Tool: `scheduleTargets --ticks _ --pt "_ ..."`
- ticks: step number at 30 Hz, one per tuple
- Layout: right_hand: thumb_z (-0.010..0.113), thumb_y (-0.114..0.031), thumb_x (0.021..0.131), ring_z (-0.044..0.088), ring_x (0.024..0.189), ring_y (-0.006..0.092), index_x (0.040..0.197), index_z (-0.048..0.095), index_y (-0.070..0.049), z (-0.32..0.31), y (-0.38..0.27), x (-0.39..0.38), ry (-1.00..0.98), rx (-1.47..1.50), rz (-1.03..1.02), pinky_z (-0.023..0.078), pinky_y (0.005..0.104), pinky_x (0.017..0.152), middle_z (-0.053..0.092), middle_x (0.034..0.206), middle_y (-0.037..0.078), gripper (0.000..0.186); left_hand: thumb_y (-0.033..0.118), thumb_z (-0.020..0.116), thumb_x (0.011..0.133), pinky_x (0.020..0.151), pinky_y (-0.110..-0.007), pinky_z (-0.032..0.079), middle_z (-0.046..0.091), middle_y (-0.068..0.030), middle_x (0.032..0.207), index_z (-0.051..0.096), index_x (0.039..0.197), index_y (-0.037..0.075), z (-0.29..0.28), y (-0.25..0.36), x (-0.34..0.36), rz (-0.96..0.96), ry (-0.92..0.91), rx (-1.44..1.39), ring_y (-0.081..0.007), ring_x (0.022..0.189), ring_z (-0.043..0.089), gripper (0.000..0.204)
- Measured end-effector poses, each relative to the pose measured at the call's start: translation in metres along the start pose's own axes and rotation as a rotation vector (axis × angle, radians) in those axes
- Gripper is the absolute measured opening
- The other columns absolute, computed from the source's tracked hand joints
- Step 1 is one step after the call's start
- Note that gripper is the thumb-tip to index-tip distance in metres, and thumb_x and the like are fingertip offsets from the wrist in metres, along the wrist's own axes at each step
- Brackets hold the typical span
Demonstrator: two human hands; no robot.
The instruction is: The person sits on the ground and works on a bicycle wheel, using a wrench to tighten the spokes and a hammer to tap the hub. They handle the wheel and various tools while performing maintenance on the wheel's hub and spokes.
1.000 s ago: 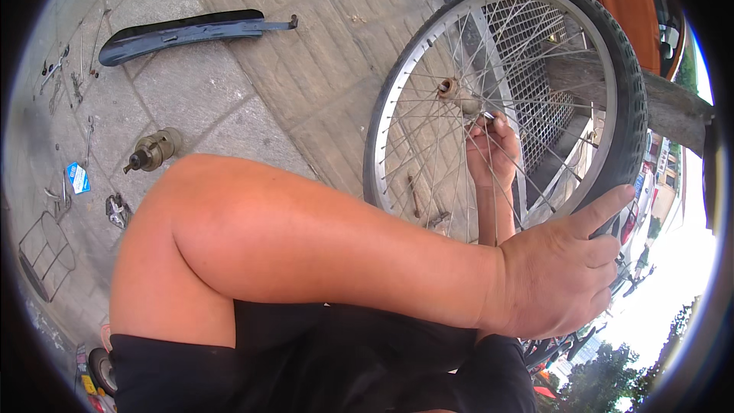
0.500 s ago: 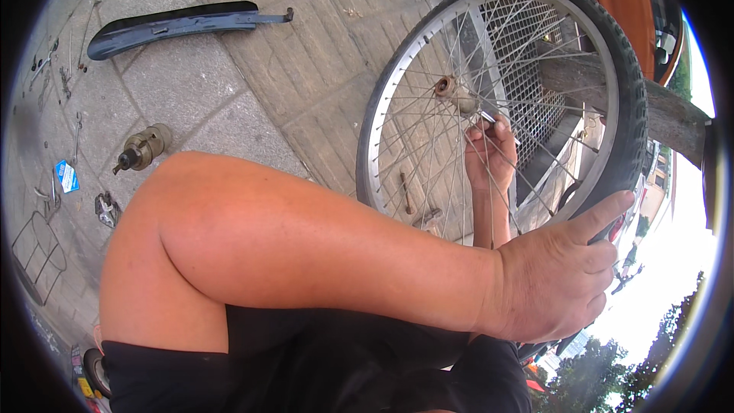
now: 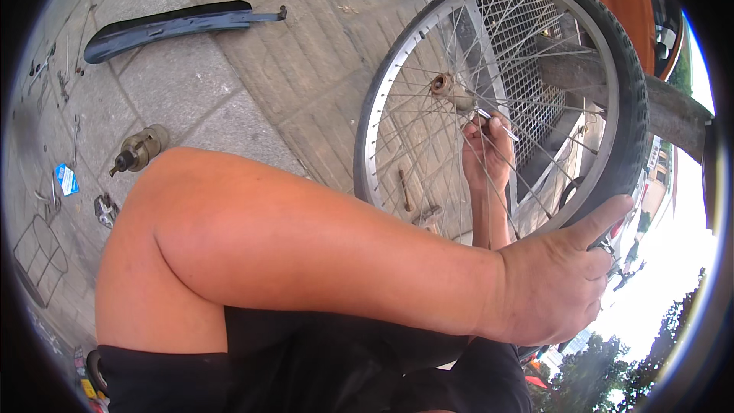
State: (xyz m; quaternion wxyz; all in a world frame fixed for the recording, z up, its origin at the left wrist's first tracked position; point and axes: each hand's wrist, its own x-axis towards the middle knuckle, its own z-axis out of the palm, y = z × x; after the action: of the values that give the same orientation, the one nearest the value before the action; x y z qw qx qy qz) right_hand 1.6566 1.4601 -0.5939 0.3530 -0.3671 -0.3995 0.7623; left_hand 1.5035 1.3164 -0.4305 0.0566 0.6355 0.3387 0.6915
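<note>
A spoked bicycle wheel point(image 3: 382, 130) with a black tyre stands upright in front of me on the paving. My left forearm crosses the view from the left, and my left hand point(image 3: 558, 291) grips the tyre at its lower right, thumb lying along the rubber. My right hand point(image 3: 485, 153) reaches up behind the spokes just below the rusty hub point(image 3: 445, 86). Its fingers are closed on a thin metal tool point(image 3: 501, 124) at the axle. My bare knee and black shorts fill the lower part of the view.
A dark blue mudguard point(image 3: 168, 23) lies on the paving at the upper left. A brass-coloured part point(image 3: 138, 149), a blue packet point(image 3: 65, 180), small metal bits and a wire basket point(image 3: 38, 260) lie at the left. A metal grate point(image 3: 527, 69), a wooden beam point(image 3: 673, 111) and an orange vehicle point(image 3: 619, 0) stand behind the wheel.
Both hands keep their hold. The view has shifted slightly, and my right hand has worked a little at the hub.
</note>
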Motion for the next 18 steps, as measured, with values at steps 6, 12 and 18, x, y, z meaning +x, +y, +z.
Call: scheduleTargets --ticks 6,12,18 --pt "0.063 -0.012 0.106 0.073 0.092 0.0235 0.126 0.063 -0.003 -0.003 0.000 -0.003 0.068 -0.007 -0.002 0.059 0.0423 0.083 0.075 0.102 0.012 0.022 0.020 0.062 0.085 0.125 -0.080 0.004 0.062 0.0017 0.073 0.079 0.078 0.011 0.009 0.002 -0.001 0.018 -0.015 0.022 -0.0223 0.082 0.062 0.020" --pt "0.062 -0.011 0.105 0.074 0.088 0.0254 0.125 0.062 -0.001 -0.006 -0.004 -0.001 0.042 -0.029 0.009 0.060 0.0437 0.082 0.075 0.102 0.015 0.022 0.020 0.062 0.084 0.125 -0.080 0.008 0.061 0.0016 0.073 0.077 0.077 0.011 0.002 0.005 0.001 0.009 0.005 0.040 -0.0226 0.082 0.062 0.019" --pt "0.065 -0.010 0.103 0.068 0.092 0.0198 0.118 0.066 0.000 0.014 -0.009 -0.008 0.140 -0.067 0.024 0.059 0.0360 0.081 0.070 0.099 0.011 0.018 0.020 0.063 0.085 0.124 -0.081 0.010 0.064 0.0005 0.074 0.079 0.078 0.012 -0.006 0.009 0.002 0.003 0.002 0.006 -0.0222 0.083 0.063 0.019"
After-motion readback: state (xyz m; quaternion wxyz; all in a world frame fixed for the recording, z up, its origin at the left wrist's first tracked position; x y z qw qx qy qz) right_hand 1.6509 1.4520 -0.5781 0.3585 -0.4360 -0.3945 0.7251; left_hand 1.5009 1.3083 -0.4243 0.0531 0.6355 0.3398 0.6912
